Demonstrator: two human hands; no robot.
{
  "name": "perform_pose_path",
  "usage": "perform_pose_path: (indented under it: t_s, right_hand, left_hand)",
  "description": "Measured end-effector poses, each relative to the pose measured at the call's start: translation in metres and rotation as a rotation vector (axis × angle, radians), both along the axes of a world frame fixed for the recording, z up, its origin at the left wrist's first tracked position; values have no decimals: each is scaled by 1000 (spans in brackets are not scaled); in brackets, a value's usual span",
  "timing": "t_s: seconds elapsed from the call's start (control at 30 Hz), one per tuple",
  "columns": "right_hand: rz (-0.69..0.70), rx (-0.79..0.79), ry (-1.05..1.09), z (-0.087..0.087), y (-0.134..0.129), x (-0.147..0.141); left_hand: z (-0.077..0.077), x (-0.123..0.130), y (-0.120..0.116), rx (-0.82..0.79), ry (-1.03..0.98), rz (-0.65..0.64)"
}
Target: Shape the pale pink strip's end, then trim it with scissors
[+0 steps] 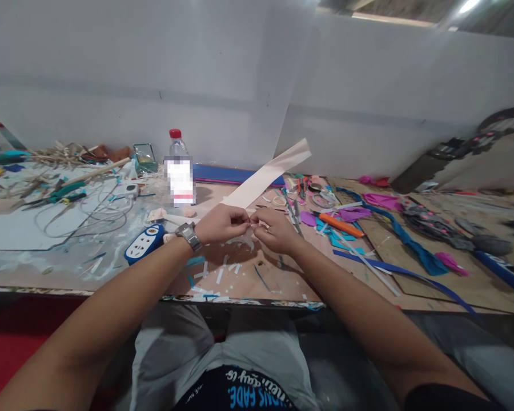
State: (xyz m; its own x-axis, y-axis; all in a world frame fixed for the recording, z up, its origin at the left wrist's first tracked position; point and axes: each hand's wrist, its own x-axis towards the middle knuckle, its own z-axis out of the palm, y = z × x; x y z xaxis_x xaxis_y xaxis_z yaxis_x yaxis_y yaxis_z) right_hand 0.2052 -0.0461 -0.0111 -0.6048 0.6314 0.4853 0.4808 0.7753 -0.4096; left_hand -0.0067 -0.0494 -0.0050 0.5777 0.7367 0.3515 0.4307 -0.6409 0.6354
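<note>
My left hand (223,224), with a watch on its wrist, is pinched closed near the middle of the table. Its fingertips meet those of my right hand (273,229), which is also closed in a pinch. What lies between the fingertips is too small to make out. A long pale strip (268,174) slants up and to the right just behind my hands; whether either hand touches it is not clear. Beneath the hands, small white and blue scraps (220,274) are scattered on the table.
Left of my hands are a power strip (144,244), a red-capped bottle (180,177) and green-handled pliers (68,191). To the right lie an orange cutter (340,225), pink pieces and a long blue strip (405,271). The table's front edge (257,302) runs below my forearms.
</note>
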Motion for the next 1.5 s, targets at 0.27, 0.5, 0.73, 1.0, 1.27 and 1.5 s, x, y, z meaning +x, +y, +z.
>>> perform_pose_path:
  t_s: [0.27, 0.5, 0.73, 1.0, 1.27, 1.5]
  right_hand:
    - [-53, -301, 124, -5, -1, -4]
    - [-68, -163, 48, -7, 2, -2]
    - [-129, 62, -31, 4, 9, 9]
    - [14, 130, -109, 5, 7, 9]
    - [16, 141, -99, -3, 7, 6]
    - [0, 164, -76, -6, 8, 4]
  left_hand:
    - [-7, 4, -2, 332, 237, 76]
    - [-9, 1, 3, 263, 192, 88]
    - [-1, -6, 6, 144, 264, 72]
    - [0, -6, 7, 38, 247, -34]
    - [-2, -6, 7, -15, 221, -32]
    - [-3, -5, 7, -42, 188, -35]
